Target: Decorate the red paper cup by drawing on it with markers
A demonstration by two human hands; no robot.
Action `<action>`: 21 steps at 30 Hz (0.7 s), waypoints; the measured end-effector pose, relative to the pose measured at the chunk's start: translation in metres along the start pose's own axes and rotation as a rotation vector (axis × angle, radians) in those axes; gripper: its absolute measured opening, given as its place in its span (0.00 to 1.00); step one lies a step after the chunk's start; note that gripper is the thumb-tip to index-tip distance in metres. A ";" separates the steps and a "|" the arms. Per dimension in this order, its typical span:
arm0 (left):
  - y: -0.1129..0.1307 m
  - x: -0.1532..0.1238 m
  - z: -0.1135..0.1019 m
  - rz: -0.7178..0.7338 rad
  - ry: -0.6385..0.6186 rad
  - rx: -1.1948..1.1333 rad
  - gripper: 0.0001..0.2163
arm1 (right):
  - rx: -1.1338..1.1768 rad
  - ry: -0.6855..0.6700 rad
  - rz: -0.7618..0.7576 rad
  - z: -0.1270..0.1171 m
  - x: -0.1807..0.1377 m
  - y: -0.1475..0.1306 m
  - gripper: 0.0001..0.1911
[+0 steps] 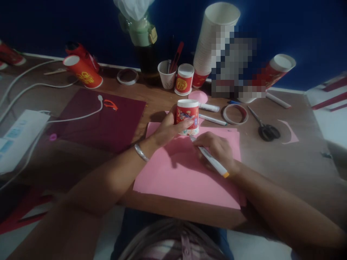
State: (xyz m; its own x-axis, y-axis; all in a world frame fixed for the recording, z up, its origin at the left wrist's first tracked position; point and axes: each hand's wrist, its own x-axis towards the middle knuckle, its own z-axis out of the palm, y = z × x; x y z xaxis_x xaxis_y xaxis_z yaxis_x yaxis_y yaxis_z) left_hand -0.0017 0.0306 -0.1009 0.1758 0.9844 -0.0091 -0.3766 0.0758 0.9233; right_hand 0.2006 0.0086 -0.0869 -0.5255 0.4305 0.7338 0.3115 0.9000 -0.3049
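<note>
A red and white paper cup (187, 111) stands upside down on the pink paper (173, 177), and my left hand (173, 126) is closed around its left side with the thumb across the front. Between the fingers of my right hand (215, 150) is a white marker (213, 160) with an orange end. Its tip points up toward the bottom rim of the cup; whether it touches the paper or the cup, I cannot tell. Behind the cup lie a pink paper disc (199, 96) and two more white pens, one being a thin marker (213, 120).
On the right are a tape roll (235, 114), black-handled scissors (268, 131) and a pink paper scrap (291, 133). Tall stacked cups (217, 21) and a pen-holding cup (166, 76) stand at the back. To the left lie a dark red sheet (119, 122) and a white cable (73, 118).
</note>
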 end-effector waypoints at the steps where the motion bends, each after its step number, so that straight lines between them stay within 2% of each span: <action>1: 0.000 0.000 0.000 0.003 -0.003 0.001 0.21 | 0.006 -0.002 -0.002 0.000 0.000 0.000 0.09; 8: 0.002 -0.002 -0.002 -0.022 0.016 -0.037 0.25 | 0.059 -0.001 -0.030 -0.005 0.001 -0.001 0.05; 15: 0.005 0.000 -0.006 -0.038 -0.016 -0.104 0.23 | 0.121 0.093 -0.010 -0.004 0.000 0.003 0.10; 21: 0.006 0.000 -0.003 -0.047 0.013 -0.136 0.25 | 0.134 0.050 -0.024 -0.006 0.001 0.003 0.10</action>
State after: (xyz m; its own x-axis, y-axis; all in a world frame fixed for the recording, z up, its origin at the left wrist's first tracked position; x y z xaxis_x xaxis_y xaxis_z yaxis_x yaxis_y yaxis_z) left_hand -0.0066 0.0319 -0.0968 0.1847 0.9812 -0.0563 -0.4882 0.1413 0.8612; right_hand 0.2057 0.0115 -0.0840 -0.4904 0.4076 0.7703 0.1885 0.9126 -0.3629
